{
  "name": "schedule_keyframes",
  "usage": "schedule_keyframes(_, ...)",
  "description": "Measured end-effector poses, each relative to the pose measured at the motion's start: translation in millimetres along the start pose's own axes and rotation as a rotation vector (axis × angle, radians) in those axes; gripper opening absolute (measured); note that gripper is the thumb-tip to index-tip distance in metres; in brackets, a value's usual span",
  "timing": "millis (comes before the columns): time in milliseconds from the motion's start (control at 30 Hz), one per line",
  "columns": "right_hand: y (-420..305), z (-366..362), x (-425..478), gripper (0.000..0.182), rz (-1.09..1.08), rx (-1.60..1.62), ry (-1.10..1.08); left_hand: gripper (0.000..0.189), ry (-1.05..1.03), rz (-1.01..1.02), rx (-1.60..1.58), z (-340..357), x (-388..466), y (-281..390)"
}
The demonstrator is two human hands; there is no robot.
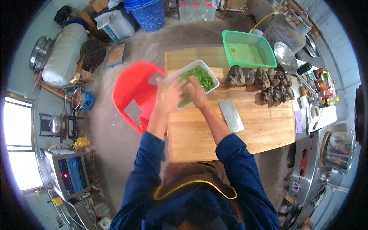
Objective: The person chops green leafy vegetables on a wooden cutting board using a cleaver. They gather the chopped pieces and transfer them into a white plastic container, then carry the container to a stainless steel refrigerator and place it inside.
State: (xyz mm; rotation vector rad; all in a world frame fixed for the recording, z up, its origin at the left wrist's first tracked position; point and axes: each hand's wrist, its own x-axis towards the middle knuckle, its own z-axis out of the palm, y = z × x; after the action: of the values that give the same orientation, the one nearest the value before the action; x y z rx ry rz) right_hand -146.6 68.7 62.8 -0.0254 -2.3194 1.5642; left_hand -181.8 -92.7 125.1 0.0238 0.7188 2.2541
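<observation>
A white plastic container (215,83) of chopped green herbs (202,75) sits near the left end of the wooden tabletop (198,135). Over its near left side is my left hand (169,97), blurred, with fingers spread and nothing in it. My right hand (196,92) reaches over the herbs beside it, thumb raised; I see nothing held there, though its fingertips are partly hidden. Whether either hand touches the herbs, I cannot tell. To the right of my right forearm lies a cleaver blade (231,115), flat on the wood.
A red plastic chair (126,92) stands against the table's left side. Several dark lumpy food pieces (262,78) lie at the back right, before a green plastic basin (247,50). Further right are a perforated ladle (285,57), condiment bottles (327,86) and a steel cooking unit (307,164).
</observation>
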Motion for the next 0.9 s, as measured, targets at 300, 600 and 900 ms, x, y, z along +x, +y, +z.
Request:
schedule_keyframes(300,-22,-1,-1,0.044,-0.163,-0.276,-0.042,0.103,-0.22,-0.163,-0.085,-49,27,-5)
schedule_keyframes(600,-34,-16,-5,0.045,-0.091,-0.277,-0.039,0.095,0.013,-0.139,0.099,-13,15,1)
schedule_keyframes(900,-96,31,-43,0.053,-0.396,-0.062,-0.014,0.068,0.182,0.275,0.294,-55,29,-23)
